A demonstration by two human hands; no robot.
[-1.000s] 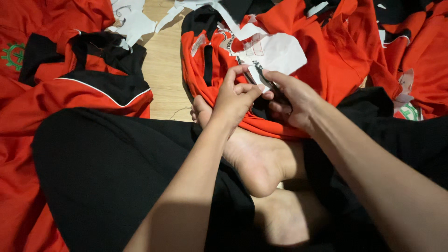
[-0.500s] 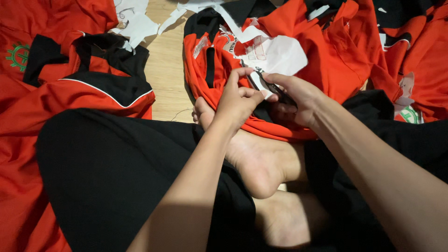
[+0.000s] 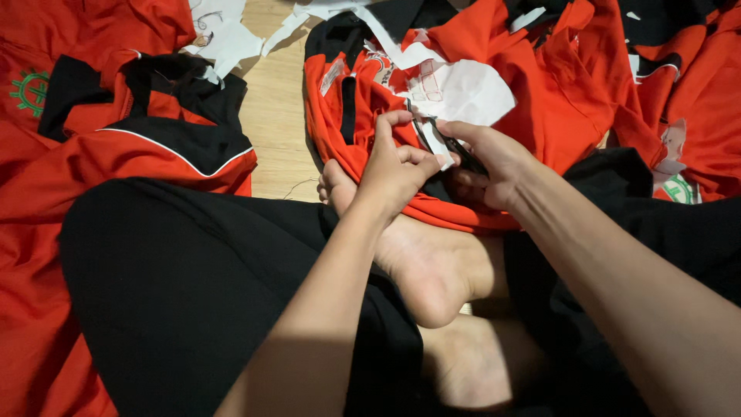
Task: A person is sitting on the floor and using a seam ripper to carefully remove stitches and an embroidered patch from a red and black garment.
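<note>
A red and black garment lies bunched over my bare foot. My left hand pinches a fold of its red cloth beside a white backing patch. My right hand is closed around a small dark cutting tool, probably snips. The tool's tip points at the cloth right next to my left fingers. Most of the tool is hidden inside the hand, and the two hands touch.
More red and black garments are piled at the left and at the right. White paper scraps lie on the wooden floor. My crossed legs in black trousers fill the foreground.
Both hands stay together on the same spot of the garment. My left fingers have shifted slightly on the fold, and the tool shows less than before.
</note>
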